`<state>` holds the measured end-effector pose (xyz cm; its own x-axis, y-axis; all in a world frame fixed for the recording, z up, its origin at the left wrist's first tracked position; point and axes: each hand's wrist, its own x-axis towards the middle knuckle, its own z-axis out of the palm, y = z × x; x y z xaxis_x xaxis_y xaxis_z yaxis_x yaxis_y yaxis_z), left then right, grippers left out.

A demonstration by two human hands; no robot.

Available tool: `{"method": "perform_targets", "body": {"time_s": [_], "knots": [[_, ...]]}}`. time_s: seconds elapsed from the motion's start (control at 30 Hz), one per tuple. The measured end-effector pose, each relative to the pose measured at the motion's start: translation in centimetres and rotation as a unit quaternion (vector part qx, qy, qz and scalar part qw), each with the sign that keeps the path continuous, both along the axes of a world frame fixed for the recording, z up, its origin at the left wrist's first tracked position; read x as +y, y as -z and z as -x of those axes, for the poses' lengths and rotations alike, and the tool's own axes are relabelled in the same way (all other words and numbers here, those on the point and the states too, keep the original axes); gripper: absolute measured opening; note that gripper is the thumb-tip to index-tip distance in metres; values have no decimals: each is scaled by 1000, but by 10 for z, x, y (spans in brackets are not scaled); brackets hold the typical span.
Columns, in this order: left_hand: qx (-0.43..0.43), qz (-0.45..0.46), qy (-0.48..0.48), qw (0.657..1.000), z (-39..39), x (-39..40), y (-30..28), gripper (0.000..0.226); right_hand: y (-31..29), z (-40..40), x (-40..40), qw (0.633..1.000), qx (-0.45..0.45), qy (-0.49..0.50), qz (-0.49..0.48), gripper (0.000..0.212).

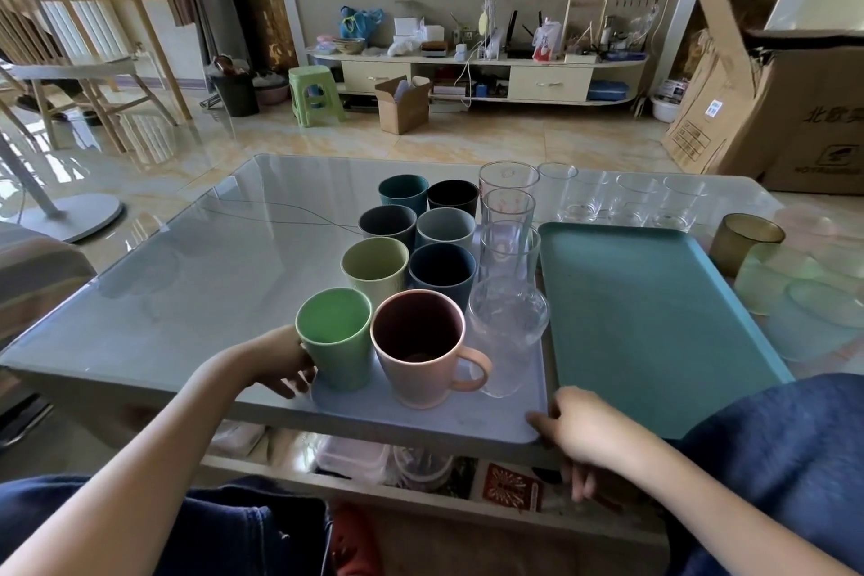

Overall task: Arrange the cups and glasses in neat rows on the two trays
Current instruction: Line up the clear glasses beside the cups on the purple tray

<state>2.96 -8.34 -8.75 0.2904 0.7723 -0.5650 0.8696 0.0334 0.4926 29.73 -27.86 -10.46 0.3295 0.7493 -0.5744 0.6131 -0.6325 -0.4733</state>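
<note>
A pale lilac tray (486, 416) at the table's near edge carries two rows of coloured cups and a row of tall clear glasses (509, 248). Nearest me stand a green cup (334, 341) and a pink mug (421, 351) with its handle to the right. My left hand (280, 365) curls round the tray's left edge beside the green cup. My right hand (589, 430) grips the tray's near right corner, thumb on top. Right of it lies an empty teal tray (654, 323).
Several short clear glasses (631, 201) line the table's far edge. An amber glass (743, 243) and pale green and frosted glasses (776, 281) stand right of the teal tray. The glass table (163, 295) has a shelf with boxes underneath. My knees are below.
</note>
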Motion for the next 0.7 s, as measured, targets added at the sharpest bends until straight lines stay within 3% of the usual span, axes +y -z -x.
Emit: {"method": "perform_targets", "body": {"time_s": [0.17,0.37,0.57,0.7], "knots": [[1,23,17,1000,-1,3,0,26,-2,4,9,999,-33,-6,23,23],[-34,3,0,999,6,11,3,25,-4,10,27,999,-19,-18,24,45],[-50,19,-41,998,10,29,6,25,-2,11,61,999,-32,-6,30,41],[-55,26,-70,996,8,41,11,28,-2,4,81,999,-30,14,-38,32]]}}
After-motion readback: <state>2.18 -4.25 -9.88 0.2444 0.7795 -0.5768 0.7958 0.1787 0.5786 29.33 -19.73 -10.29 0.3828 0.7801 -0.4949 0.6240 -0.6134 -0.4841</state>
